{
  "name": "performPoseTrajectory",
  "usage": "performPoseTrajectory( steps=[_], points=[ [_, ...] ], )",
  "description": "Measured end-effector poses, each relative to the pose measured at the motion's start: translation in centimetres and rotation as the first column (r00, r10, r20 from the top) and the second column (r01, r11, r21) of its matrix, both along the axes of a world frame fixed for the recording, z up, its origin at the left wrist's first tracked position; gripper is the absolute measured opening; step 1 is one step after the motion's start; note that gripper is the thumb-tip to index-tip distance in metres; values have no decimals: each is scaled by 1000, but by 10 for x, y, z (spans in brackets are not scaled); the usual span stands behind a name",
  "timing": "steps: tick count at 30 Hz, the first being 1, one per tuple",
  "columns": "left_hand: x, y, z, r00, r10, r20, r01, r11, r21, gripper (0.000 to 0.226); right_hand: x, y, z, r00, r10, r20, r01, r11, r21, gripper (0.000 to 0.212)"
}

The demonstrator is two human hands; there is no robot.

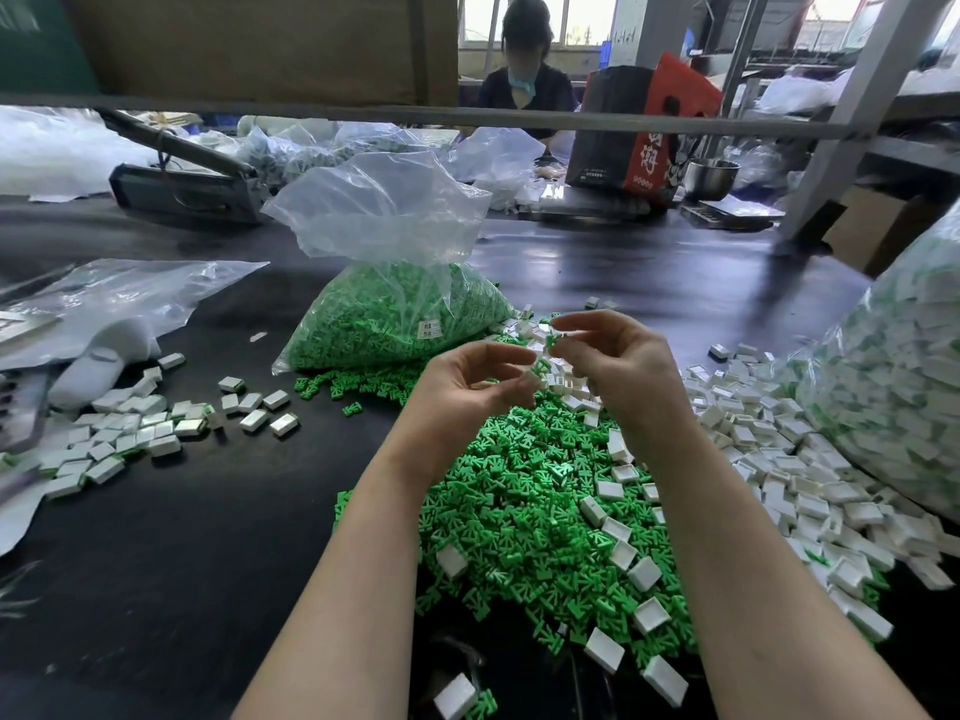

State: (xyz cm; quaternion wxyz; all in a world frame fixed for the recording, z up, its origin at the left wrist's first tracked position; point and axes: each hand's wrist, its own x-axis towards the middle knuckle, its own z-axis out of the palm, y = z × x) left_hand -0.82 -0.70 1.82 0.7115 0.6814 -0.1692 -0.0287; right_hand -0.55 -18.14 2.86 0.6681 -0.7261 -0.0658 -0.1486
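A heap of small green plastic clips (524, 517) lies on the black table (182, 553) in front of me, with white rectangular caps (779, 459) spread through it and off to the right. Above the heap, my left hand (462, 392) has its fingers curled round what looks like a white cap (532, 379). Close beside it, my right hand (623, 366) pinches a small green clip (557, 339) at its fingertips. The two hands nearly touch.
An open clear bag of green clips (395, 314) stands behind the hands. A big bag of white caps (893, 387) bulges at the right. Finished white pieces (130, 433) lie scattered at the left near empty plastic bags (119, 293). Across the table sits a person (524, 75), next to a red carton (639, 132).
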Motion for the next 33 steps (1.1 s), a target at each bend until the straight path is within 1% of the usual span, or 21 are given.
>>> performPoseTrajectory(
  steps=[3, 6, 10, 12, 13, 15, 17, 20, 21, 23, 25, 27, 33],
  points=[
    [-1, 2, 3, 999, 52, -5, -53, 998, -40, 25, 0, -1, 1, 999, 28, -21, -28, 1000, 2, 16],
    [-2, 3, 4, 997, 74, -18, -74, 997, -34, 24, -1, -1, 1, 995, 93, -48, -91, 995, 31, 10],
    [-2, 5, 4, 994, 107, -28, -107, 994, -12, 20, -2, 0, 3, 992, 115, -57, -114, 993, 22, 4],
    [-2, 6, 3, 993, 116, -24, -116, 993, -4, 18, -2, 1, 3, 987, 118, -112, -118, 993, 9, 2],
    [-1, 7, 3, 992, 121, -20, -121, 993, -1, 18, -2, 2, 3, 982, 119, -150, -123, 992, -23, 2],
    [-1, 8, 2, 992, 129, -10, -129, 992, 7, 16, -2, 2, 2, 968, 115, -223, -141, 984, -105, 9],
    [0, 7, 2, 991, 137, -1, -137, 991, 3, 13, -3, 4, 3, 951, 118, -285, -153, 983, -105, 24],
    [1, 5, 2, 987, 160, 19, -160, 987, -1, 11, -2, 8, 4, 894, 212, -396, -233, 973, -5, 51],
    [2, 5, 2, 985, 169, 26, -170, 985, 23, 11, -3, 10, 5, 867, 258, -426, -266, 963, 42, 56],
    [2, 5, 1, 982, 182, 47, -185, 980, 73, 11, -2, 14, 4, 829, 331, -450, -310, 943, 122, 59],
    [1, 4, 1, 982, 181, 61, -186, 978, 92, 11, -2, 17, 4, 814, 378, -440, -346, 925, 154, 56],
    [1, 4, 0, 983, 170, 69, -176, 980, 94, 11, -3, 19, 4, 802, 426, -419, -374, 905, 204, 47],
    [3, 4, 2, 992, 99, 74, -105, 991, 83, 11, -6, 21, 3, 724, 569, -389, -373, 798, 473, 28]
  ],
)
